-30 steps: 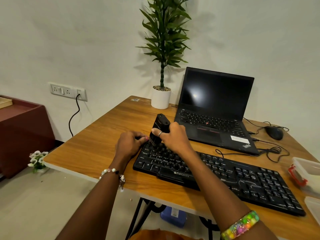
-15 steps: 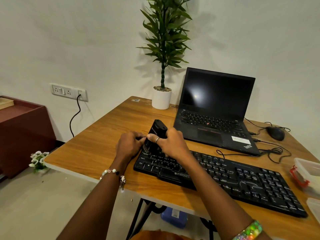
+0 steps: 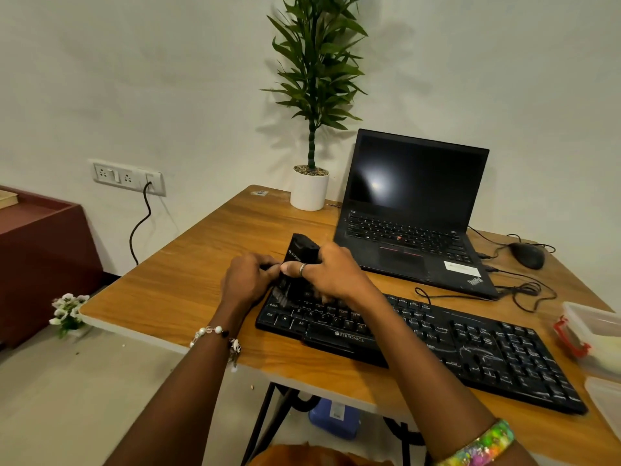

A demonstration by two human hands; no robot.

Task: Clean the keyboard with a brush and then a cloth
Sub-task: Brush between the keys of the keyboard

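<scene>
Head view: right hand (image 3: 331, 275) grips brush (image 3: 300, 260) (left hand (image 3: 247, 280) pinching keyboard (image 3: 437, 341) corner).

Both forearms are bare, with no sleeves in sight. The left hand (image 3: 248, 280) has a bracelet (image 3: 215, 336) of white pearly beads with a few dark ones and small dangling charms at its wrist. The right hand (image 3: 331, 274) wears a silver ring (image 3: 302, 269). A glittery multicoloured bangle (image 3: 484, 443) circles the right forearm at the lower right of the frame.
</scene>
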